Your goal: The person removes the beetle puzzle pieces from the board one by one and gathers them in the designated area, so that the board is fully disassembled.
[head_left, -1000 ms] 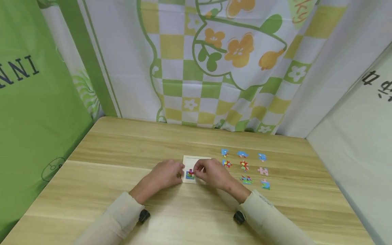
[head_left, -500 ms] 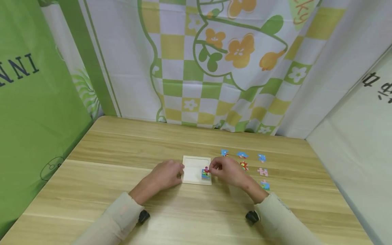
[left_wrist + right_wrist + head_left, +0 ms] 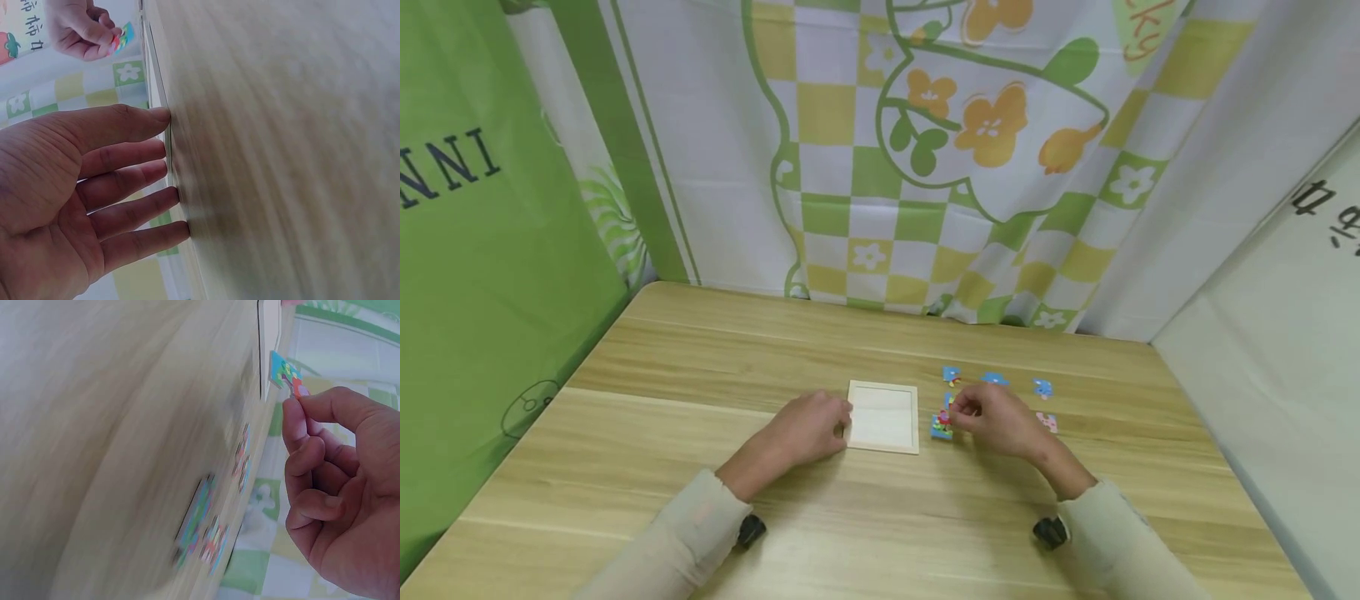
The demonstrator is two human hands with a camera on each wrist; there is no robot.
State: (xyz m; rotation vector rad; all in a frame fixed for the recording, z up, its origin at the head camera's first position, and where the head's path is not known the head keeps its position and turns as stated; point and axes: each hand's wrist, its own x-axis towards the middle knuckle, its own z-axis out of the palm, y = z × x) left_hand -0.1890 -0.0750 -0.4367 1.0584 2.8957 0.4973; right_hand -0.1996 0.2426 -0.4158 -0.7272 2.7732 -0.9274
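Observation:
My right hand (image 3: 1000, 421) pinches a jigsaw puzzle piece (image 3: 282, 370) between thumb and index finger, off the table and to the right of the puzzle tray. Blue, green and red show on this piece. The square, pale wooden puzzle tray (image 3: 883, 418) has a raised rim and a bare inside. At its left edge rests my left hand (image 3: 808, 427); the left wrist view shows that hand's fingers (image 3: 134, 211) extended, with tips against the tray's edge and tabletop.
Several loose puzzle pieces lie right of the tray, including a blue one (image 3: 951, 374), another blue one (image 3: 1042, 387) and a pink one (image 3: 1047, 422). My right hand hides some of them. A patterned curtain (image 3: 880, 167) hangs behind the wooden table (image 3: 737, 350).
My right hand has lifted the puzzle piece from inside the tray and carried it right, past the tray's right rim. My left hand has stayed at the left edge.

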